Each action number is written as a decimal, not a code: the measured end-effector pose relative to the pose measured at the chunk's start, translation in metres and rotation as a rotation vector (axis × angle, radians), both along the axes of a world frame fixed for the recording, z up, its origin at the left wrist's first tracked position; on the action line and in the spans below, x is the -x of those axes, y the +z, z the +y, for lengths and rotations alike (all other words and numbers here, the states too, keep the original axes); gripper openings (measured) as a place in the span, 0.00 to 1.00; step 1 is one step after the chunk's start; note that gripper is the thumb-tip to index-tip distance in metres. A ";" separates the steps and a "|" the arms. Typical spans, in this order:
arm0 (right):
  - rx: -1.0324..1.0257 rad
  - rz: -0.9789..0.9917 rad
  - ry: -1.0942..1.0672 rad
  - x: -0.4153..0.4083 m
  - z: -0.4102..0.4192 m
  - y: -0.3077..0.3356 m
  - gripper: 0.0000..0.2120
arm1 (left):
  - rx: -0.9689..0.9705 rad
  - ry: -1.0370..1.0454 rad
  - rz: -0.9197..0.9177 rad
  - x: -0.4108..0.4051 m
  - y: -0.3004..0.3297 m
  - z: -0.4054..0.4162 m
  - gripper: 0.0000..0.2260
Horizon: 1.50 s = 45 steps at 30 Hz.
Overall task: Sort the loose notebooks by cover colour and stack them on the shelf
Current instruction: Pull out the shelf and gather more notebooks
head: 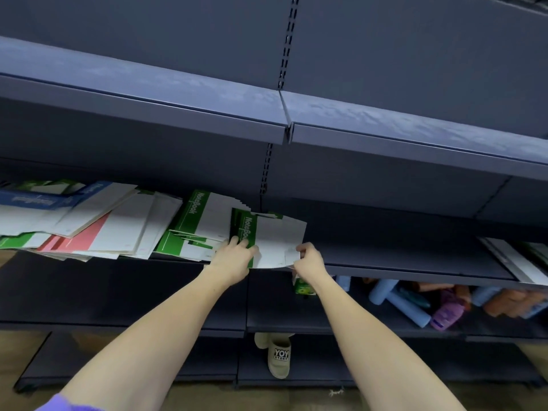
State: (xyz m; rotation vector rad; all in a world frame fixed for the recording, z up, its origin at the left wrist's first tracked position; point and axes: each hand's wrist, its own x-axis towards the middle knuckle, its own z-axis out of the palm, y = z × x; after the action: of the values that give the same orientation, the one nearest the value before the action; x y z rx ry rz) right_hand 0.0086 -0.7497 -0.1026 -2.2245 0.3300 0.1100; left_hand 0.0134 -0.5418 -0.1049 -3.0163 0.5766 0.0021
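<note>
Nearest: both bare forearms reach up to the middle shelf [400, 269]. A slipper [278, 358] shows at floor level under the bottom shelf.

Left hand [234, 258]: fingers curled over the near left corner of a green notebook [275, 238], on its green spine strip. Right hand [310, 259]: thumb and fingers pinch the near right edge of the same notebook. The near edge overhangs the shelf lip and bows slightly; the rest lies flat on the shelf. Whether it is one notebook or a thin bundle, cannot tell.

Just behind and left: a fanned green stack [195, 226], spines roughly aligned but edges stepped, not squared. The held notebook overlaps its right side. My read: the green group is forming here and this one is being added or squared up.

Further left: a loose pile [98, 229], mixed, with red, green and white covers overlapping at angles, and a blue notebook [38, 200] on top at the far end. Not sorted.

Far right of the same shelf: a few more notebooks [519, 262] hanging over the lip, colours unclear.

Shelf below, right: bottles [415, 304] and a small green box [302, 287], unrelated.

Upper shelf [207, 114]: nothing on it in view.

Status estimate: early. One colour partly grouped; red and blue not started, no neat stacks yet. Most of the pile still needs pulling apart.
</note>
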 end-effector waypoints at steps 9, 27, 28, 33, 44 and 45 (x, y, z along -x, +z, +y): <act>-0.585 0.040 -0.523 -0.007 0.005 0.007 0.02 | 0.002 0.029 -0.008 -0.003 -0.001 -0.001 0.26; -0.898 0.236 -0.349 0.020 0.000 0.006 0.09 | 0.173 -0.168 0.093 0.005 -0.002 -0.017 0.30; -0.918 0.233 -0.356 0.022 -0.001 0.004 0.10 | 0.175 -0.177 0.108 0.006 -0.002 -0.018 0.30; -0.771 0.162 -0.354 0.028 -0.009 -0.006 0.17 | 0.143 -0.287 0.190 0.015 0.009 -0.034 0.36; -0.732 0.004 -0.404 0.070 -0.126 0.003 0.19 | 0.122 -0.071 0.234 0.029 0.017 -0.088 0.38; -0.748 -0.001 -0.413 0.076 -0.140 0.001 0.19 | 0.158 -0.043 0.270 0.031 0.019 -0.100 0.38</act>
State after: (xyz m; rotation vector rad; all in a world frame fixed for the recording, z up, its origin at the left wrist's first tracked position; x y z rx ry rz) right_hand -0.0670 -0.8902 -0.1019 -1.3883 0.6245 0.0036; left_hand -0.0177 -0.6419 -0.0856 -3.1794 0.6940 0.3841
